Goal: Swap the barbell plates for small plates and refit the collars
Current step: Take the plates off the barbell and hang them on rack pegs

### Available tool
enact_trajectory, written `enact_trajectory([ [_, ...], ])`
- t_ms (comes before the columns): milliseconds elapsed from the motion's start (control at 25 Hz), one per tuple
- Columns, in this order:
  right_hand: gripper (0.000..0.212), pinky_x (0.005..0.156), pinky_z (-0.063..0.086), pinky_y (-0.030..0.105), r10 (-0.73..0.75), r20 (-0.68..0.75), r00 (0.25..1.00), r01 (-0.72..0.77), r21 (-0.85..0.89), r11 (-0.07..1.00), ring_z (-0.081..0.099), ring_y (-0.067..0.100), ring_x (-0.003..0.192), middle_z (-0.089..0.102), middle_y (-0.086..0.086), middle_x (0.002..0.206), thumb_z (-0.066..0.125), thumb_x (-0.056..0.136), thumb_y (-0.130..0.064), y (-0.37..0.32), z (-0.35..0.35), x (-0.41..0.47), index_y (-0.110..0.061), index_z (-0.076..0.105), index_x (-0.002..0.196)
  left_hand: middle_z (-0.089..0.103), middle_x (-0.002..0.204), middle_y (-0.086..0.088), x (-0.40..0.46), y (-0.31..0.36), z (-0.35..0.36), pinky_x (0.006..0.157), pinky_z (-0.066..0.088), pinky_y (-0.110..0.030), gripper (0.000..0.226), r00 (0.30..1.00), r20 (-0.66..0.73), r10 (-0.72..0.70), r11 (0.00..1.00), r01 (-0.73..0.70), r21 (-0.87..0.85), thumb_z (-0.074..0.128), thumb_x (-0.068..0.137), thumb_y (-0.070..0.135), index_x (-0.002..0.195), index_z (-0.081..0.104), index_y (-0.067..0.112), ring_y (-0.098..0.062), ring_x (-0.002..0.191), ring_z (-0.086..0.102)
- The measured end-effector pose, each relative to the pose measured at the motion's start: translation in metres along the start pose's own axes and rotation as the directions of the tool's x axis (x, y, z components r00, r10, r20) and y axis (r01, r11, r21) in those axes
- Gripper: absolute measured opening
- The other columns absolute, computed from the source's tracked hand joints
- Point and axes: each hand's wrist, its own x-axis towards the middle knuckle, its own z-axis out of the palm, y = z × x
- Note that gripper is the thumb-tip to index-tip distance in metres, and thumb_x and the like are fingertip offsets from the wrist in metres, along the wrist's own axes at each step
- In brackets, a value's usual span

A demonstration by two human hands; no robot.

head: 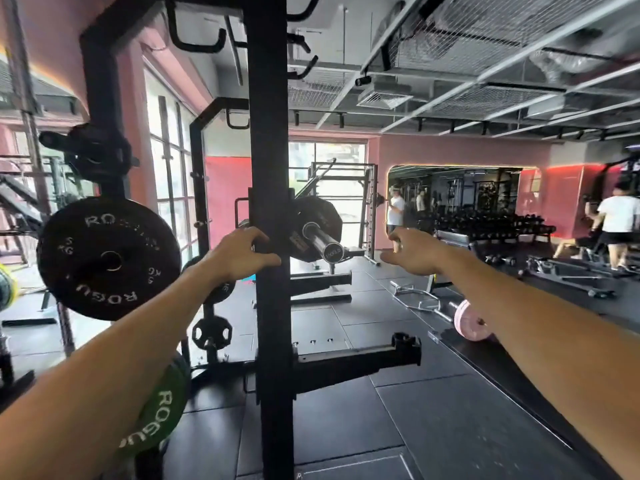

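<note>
two bare arms reach forward into a gym rack. far left, a black rogue plate [108, 258] marked 5 kg hangs on a storage peg of the rack, and above it a smaller black plate [92, 154] sits on another peg. lower left, a green rogue plate [160, 415] shows partly behind the left forearm. the left hand [242, 255] rests on the black upright post [269, 202] of the rack, its fingers curled around the left edge of the post and the thumb lying across the front. just right of the post, the barbell sleeve [320, 240] sticks out toward the camera, with a black plate [318, 220] on it and a dark collar [298, 241] touching the plate in front. the right hand [412, 252] is in the air right of the sleeve, well apart from it, fingers spread and loose, holding nothing. lower on the post a black safety arm [360, 358] points right. on the floor near the right forearm lies a bar with a pink plate [471, 323].
</note>
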Motion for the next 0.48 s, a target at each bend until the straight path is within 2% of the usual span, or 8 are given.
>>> enact_trajectory([
  [240, 0.059, 0.101, 0.041, 0.039, -0.015, 0.030, 0.999, 0.014, 0.018, 1.000, 0.049, 0.031, 0.122, 0.047, 0.013, 0.140, 0.053, 0.093, -0.046, 0.072, -0.005, 0.039, -0.009, 0.041, 0.137, 0.053, 0.135, -0.010, 0.049, 0.021, 0.054, 0.092, 0.039, -0.032, 0.055, 0.993, -0.033, -0.110, 0.992, 0.112, 0.053, 0.069, 0.085, 0.036, 0.133, 0.051, 0.015, -0.025, 0.120, 0.051],
  [480, 0.052, 0.091, 0.045, 0.037, -0.056, 0.050, 0.997, 0.055, 0.012, 0.998, 0.052, 0.028, 0.107, 0.055, 0.014, 0.128, 0.053, 0.093, -0.047, 0.087, 0.025, 0.087, -0.010, 0.044, 0.129, 0.058, 0.129, -0.010, 0.101, 0.012, 0.077, 0.093, 0.044, -0.036, 0.047, 0.980, -0.117, -0.162, 0.979, 0.175, 0.107, 0.061, 0.088, 0.035, 0.130, 0.053, 0.015, -0.026, 0.117, 0.053],
])
